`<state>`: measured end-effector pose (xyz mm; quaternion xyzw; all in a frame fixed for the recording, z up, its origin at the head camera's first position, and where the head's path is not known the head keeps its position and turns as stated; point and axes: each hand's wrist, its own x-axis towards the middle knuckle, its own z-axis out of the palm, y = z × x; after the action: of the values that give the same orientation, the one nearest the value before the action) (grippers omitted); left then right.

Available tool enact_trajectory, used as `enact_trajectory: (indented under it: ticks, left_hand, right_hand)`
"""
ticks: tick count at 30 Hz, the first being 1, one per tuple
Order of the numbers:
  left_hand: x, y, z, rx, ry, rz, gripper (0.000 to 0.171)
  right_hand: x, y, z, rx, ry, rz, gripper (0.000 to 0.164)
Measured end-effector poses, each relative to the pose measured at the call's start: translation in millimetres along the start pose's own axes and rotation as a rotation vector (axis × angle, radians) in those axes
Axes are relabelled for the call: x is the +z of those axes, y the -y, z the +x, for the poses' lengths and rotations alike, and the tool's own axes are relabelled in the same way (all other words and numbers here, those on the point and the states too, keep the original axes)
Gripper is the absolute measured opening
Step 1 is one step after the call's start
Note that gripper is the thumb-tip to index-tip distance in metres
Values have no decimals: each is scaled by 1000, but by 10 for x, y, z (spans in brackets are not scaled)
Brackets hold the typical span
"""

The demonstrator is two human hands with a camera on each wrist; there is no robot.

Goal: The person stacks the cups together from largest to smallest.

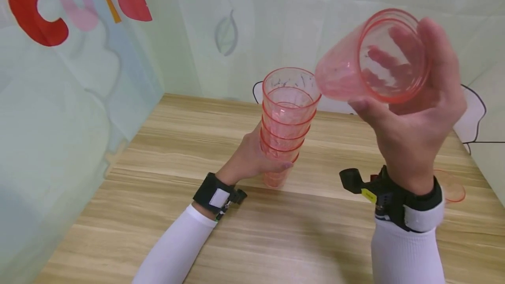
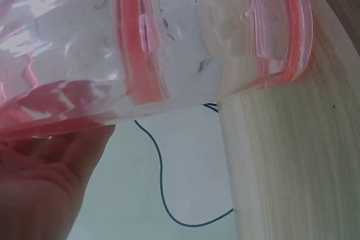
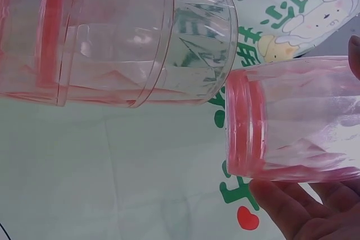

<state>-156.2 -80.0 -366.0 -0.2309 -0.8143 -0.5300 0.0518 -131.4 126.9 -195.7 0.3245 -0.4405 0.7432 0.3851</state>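
My left hand [image 1: 262, 157] grips a stack of several clear pink plastic cups [image 1: 289, 113] round its lower part. The stack stands nearly upright with its open mouth upward, its bottom close to the wooden table. My right hand [image 1: 418, 104] holds a single pink cup [image 1: 343, 69] by its side, thumb below and fingers behind, partly seen through the plastic. That cup is tipped on its side, mouth toward me. Its base is beside the stack's top rim; in the right wrist view the cup base [image 3: 244, 127] and the stack's rim [image 3: 230, 37] nearly meet, and whether they touch I cannot tell.
On the wooden table [image 1: 158, 196], at the right, a pink round-rimmed item [image 1: 453, 187] is partly hidden behind my right wrist. A pale printed cloth [image 1: 205, 34] stands as a wall at the back and sides. Cameras are strapped to both wrists.
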Motion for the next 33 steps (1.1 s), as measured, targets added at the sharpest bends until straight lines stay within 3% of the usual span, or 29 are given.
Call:
enact_trajectory:
  ticks: [16, 23, 33]
  left_hand:
    - [52, -10, 45, -7, -4, 44, 80]
    - [21, -19, 22, -57, -1, 77, 80]
    - [-36, -23, -7, -82, 9, 140, 83]
  right_hand:
    - [69, 10, 24, 19, 41, 20, 90]
    - [147, -8, 18, 26, 61, 31, 89]
    - [279, -62, 1, 35, 199, 45, 85]
